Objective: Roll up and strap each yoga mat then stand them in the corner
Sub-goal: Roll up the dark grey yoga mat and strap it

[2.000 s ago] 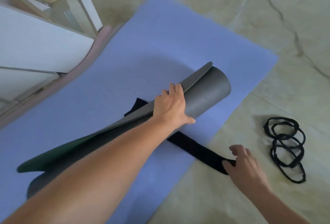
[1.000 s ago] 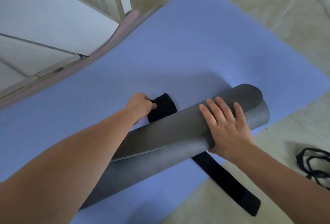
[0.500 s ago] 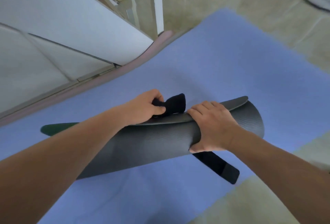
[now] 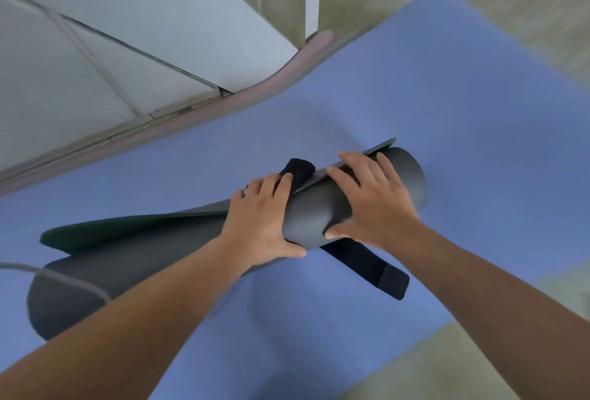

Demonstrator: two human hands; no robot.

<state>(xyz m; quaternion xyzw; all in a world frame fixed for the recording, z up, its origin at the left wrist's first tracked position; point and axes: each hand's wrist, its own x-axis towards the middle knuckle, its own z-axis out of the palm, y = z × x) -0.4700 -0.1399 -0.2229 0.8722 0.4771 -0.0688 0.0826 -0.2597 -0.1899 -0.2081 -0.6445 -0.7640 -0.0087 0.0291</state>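
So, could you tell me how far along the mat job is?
Done: the grey mat is rolled. In hand: the left hand and right hand press it, the black strap beneath, unfastened. Left: fasten it, roll the flat blue mat and pink mat, stand them in the corner.

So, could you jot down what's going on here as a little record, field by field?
Activity: strapping a rolled mat
Rolled mat: grey mat, lying on the blue mat, outer flap loose
Strap: black strap, passing under the roll, both ends sticking out, unfastened
Left hand: on the roll, fingertips touching the strap's far end
Right hand: spread flat on the roll
Also there: pink mat, edge showing by the wall
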